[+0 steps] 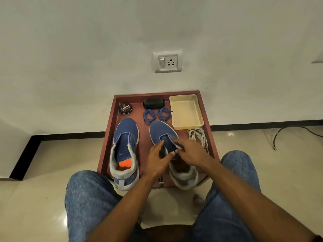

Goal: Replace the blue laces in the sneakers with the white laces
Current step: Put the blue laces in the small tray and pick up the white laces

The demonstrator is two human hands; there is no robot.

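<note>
Two blue sneakers with grey collars lie on a reddish-brown tray table (107,137), both without laces. The left sneaker (126,137) lies untouched. Both hands rest on the right sneaker (160,130). My left hand (157,159) holds its left flap beside the tongue. My right hand (190,152) pinches the right flap near the eyelets. Two coiled blue laces (156,115) lie beyond the sneakers' toes. A bundle of white laces (198,136) lies to the right of the right sneaker, just past my right hand.
A shallow cream plastic tray (186,111) sits at the back right of the table. A black brush (153,103) and a round tin of shoe polish (125,108) stand at the back. My knees in jeans flank the table's near edge. A wall with a socket rises behind.
</note>
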